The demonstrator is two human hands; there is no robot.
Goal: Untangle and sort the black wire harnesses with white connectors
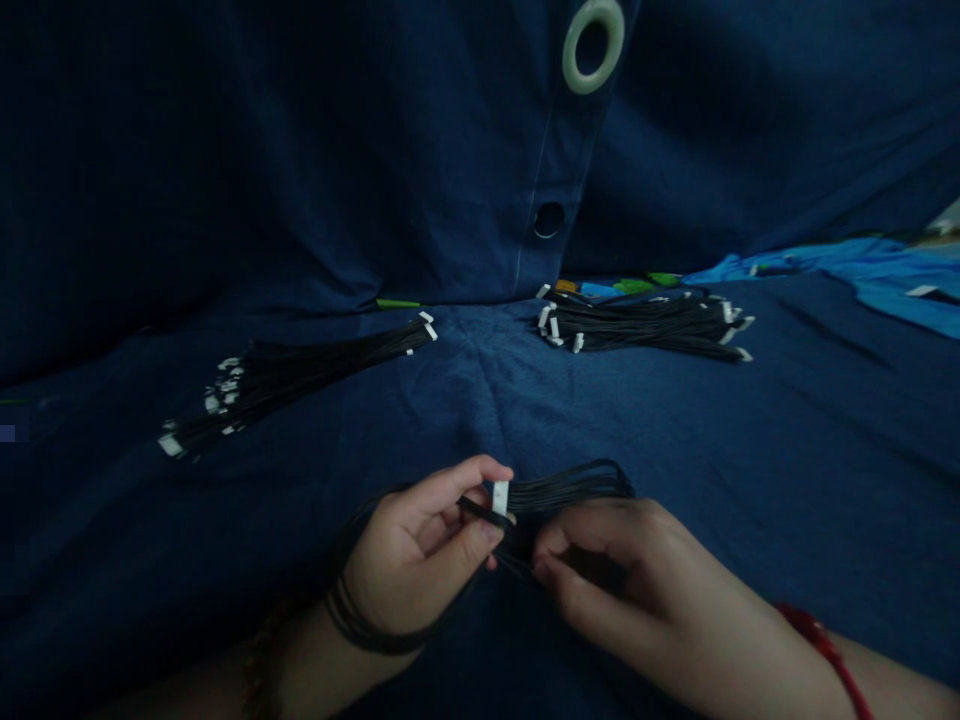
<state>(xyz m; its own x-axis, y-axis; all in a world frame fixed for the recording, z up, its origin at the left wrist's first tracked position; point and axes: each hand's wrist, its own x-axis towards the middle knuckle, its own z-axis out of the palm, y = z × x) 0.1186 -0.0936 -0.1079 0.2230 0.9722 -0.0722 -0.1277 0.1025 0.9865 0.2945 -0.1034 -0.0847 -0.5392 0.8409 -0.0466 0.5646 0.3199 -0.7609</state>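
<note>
My left hand (427, 550) pinches a white plug connector (500, 497) between thumb and index finger. Black wires (570, 487) run from beside the connector to the right and bend back in a loop above my right hand. More black strands wrap around the left wrist. Close by on the right, my right hand (622, 580) has its thumb and index finger pressed together. Dark wires lead to those fingertips, though the exact spot of the grip is in shadow.
A bundle of black cables (315, 365) with white connectors lies at the left on the dark blue cloth (450, 400). Another cable bundle (637, 322) lies at the back right. Behind hangs blue fabric with a metal eyelet (593, 46). Bright blue material (862, 265) lies far right.
</note>
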